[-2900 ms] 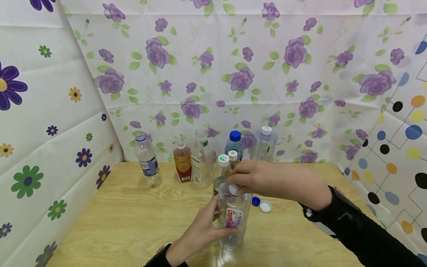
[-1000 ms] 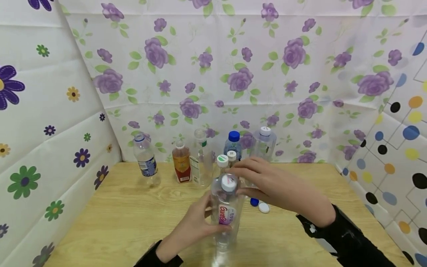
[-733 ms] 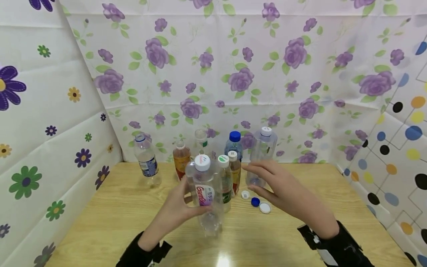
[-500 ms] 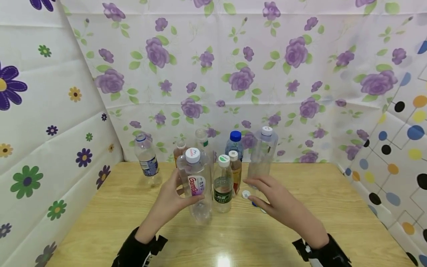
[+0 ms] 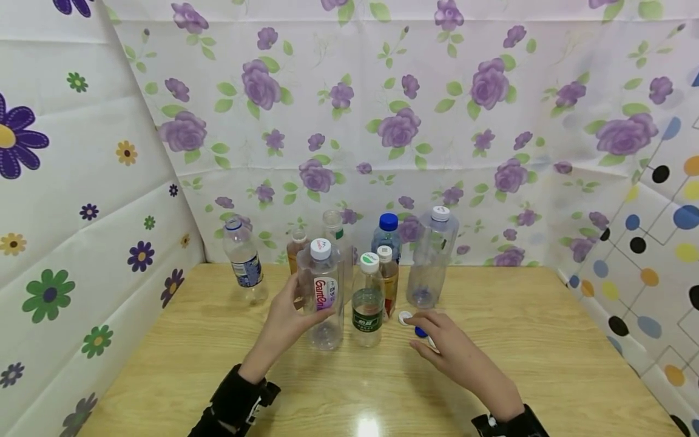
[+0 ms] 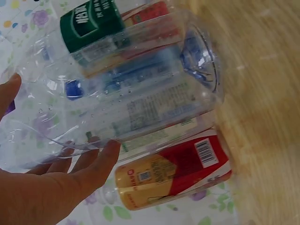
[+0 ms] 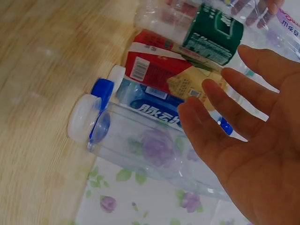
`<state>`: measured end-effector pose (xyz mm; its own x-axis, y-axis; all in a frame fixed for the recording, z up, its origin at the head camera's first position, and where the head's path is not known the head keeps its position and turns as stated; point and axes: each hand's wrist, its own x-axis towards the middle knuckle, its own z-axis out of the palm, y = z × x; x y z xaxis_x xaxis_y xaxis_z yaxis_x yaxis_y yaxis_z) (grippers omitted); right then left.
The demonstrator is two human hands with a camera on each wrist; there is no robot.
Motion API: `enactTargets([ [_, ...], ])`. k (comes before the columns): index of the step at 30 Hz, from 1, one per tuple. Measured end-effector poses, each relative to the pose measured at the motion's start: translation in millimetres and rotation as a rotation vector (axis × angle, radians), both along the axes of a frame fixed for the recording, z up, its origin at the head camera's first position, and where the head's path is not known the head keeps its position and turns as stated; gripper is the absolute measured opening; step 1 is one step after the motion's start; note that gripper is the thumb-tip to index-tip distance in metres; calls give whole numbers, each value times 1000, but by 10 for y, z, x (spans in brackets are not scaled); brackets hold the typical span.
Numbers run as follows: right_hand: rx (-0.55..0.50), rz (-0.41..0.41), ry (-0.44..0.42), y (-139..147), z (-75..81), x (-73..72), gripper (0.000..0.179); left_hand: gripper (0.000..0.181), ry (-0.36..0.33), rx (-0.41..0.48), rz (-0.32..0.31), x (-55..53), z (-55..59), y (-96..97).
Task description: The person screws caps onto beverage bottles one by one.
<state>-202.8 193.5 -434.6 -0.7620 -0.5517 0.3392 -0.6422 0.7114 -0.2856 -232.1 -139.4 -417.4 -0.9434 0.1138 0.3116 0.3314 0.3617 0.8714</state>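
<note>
My left hand [image 5: 281, 321] holds a large clear plastic bottle [image 5: 326, 335] with a pink-and-white label and a white cap, thumb in front and fingers behind. It stands upright on the table, left of a green-labelled bottle [image 5: 367, 303]. In the left wrist view the clear bottle [image 6: 201, 61] lies between thumb and fingers. My right hand [image 5: 448, 346], fingers relaxed and holding nothing, hovers by several loose caps: a white cap [image 5: 405, 317], a blue cap [image 5: 420, 332] and another white cap [image 5: 432, 342] partly hidden by the hand. The right wrist view shows the larger white cap [image 7: 83, 117] plainly.
Behind stand a blue-capped bottle [image 5: 388, 233], a white-capped clear bottle [image 5: 428, 267] and a small amber bottle [image 5: 389, 282]. Farther left are an uncapped blue-labelled bottle [image 5: 247, 267], an amber bottle [image 5: 297, 246] and an uncapped clear bottle [image 5: 334, 222]. A floral cloth [image 5: 338, 127] hangs behind the table.
The left hand has carried the pink-labelled bottle left and away from me, beside the green-labelled one. The right hand has let go of its cap and come over to the loose caps.
</note>
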Motion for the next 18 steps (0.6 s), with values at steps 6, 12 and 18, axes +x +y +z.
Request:
enactTargets([
  [6, 2, -15, -25, 49, -31, 0, 38, 91, 3, 19, 4, -42, -103, 32],
  [12, 7, -7, -48, 83, -31, -6, 38, 94, -21, 22, 10, -55, -142, 54],
  [18, 10, -3, -74, 93, -41, -6, 38, 100, -66, 21, -6, -74, -155, 39],
])
